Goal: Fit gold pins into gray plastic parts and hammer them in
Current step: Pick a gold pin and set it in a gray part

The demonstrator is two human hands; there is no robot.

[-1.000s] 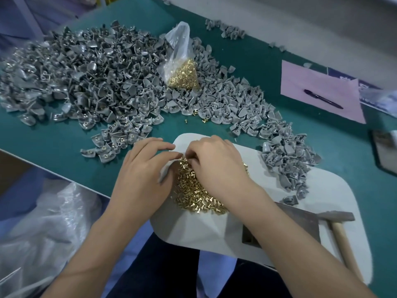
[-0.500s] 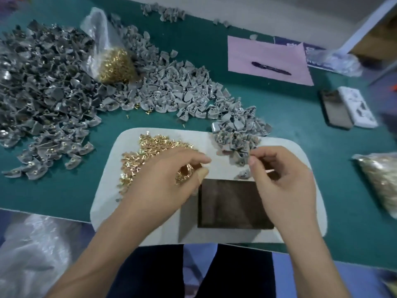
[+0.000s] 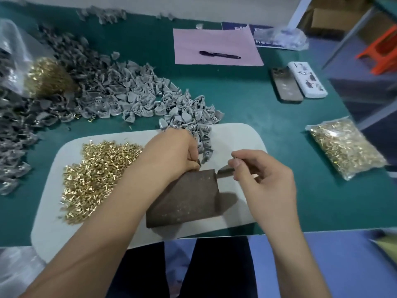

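A dark metal block (image 3: 187, 198) lies on a white board (image 3: 236, 134) in front of me. Loose gold pins (image 3: 94, 175) are heaped on the board's left half. A long heap of gray plastic parts (image 3: 137, 100) runs across the green table and spills onto the board's far edge. My left hand (image 3: 171, 151) is at the block's far corner, fingers curled round a small gray piece that is mostly hidden. My right hand (image 3: 262, 173) pinches a gray plastic part (image 3: 224, 168) just right of that corner. No hammer is in view.
A sealed bag of gold pins (image 3: 343, 147) lies at the right, and another bag of pins (image 3: 47, 76) sits at the far left. A pink sheet (image 3: 214, 39) with a pen (image 3: 219, 54), a phone (image 3: 283, 84) and a white case (image 3: 307, 79) lie beyond.
My view swung right. Both hands left the pin heap; the left moved to the block's far corner by the gray parts, and the right now holds a gray part beside it.
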